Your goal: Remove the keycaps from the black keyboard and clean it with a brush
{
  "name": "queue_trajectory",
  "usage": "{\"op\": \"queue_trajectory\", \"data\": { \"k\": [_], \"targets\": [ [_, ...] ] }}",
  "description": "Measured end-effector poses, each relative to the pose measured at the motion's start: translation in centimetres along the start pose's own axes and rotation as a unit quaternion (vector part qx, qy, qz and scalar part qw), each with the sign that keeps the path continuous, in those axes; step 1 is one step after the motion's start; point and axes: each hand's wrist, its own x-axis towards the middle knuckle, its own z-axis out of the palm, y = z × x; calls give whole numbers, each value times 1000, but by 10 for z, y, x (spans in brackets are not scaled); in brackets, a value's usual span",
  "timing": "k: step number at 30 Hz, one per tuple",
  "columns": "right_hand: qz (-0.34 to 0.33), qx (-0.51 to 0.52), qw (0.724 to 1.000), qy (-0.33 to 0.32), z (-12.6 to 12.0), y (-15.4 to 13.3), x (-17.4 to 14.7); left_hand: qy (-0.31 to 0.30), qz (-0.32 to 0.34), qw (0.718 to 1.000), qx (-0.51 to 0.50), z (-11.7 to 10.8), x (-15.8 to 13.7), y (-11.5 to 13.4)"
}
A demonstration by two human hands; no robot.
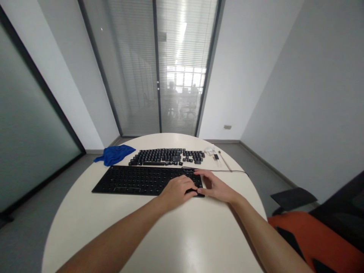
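Note:
A black keyboard (136,179) with its keycaps off lies on the white table, its bare switches showing. My left hand (179,189) is over its lower right part, fingers curled and thumb drawn in. Whatever is between those fingertips is hidden. At the keyboard's right end rests my right hand (217,186), thumb and fingers apart, the thumb close to the left fingertips. Just behind the keyboard, loose black keycaps (159,155) are laid out in rows like a keyboard layout, a long space bar (153,163) among them.
A blue cloth (115,153) lies at the table's (170,235) left edge. Toward the right are a clear crumpled plastic piece (209,151), a small black-and-clear item (216,157), a thin stick (225,161) and a cable (227,171). An orange-seated chair (313,239) stands right.

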Motion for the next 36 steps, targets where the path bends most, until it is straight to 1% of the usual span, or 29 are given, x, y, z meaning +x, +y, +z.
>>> {"op": "queue_trajectory", "data": {
  "k": [5, 9, 13, 15, 17, 19, 21, 23, 26, 29, 32, 34, 36],
  "targets": [
    [41, 28, 999, -17, 0, 4, 0, 3, -29, 999, -29, -1, 2, 0],
    [57, 61, 996, -28, 1, 10, 2, -3, -32, 998, -50, -1, 4, -1],
    [101, 81, 991, -39, 2, 16, 6, -9, -37, 998, -50, 0, 4, -2],
    [117, 78, 988, -63, -1, 14, 11, -13, -34, 998, -44, 0, 4, -3],
    [132, 81, 982, -107, -7, 7, 19, -16, -29, 998, -44, 1, 3, -4],
    [170, 59, 972, -154, -14, -3, 30, -16, -24, 998, -47, 1, 3, -5],
    [212, -2, 962, -174, -21, -12, 42, -15, -22, 998, -50, 1, 2, -5],
    [226, -36, 957, -176, -24, -16, 50, -10, -28, 998, -53, 0, 2, -4],
    [215, -20, 961, -172, -24, -12, 50, -2, -43, 998, -51, -2, 1, -1],
    [170, 47, 971, -160, -19, 1, 38, -10, -42, 999, -33, -7, 0, 0],
    [116, 90, 983, -107, -15, 13, 27, -38, -19, 999, -9, -14, 0, -1],
    [109, 61, 990, -58, -13, 19, 26, -57, 9, 998, 0, -18, 0, -5],
    [103, -12, 995, 5, -12, 24, 30, -68, 38, 997, 5, -21, -2, -8]
  ]
}}
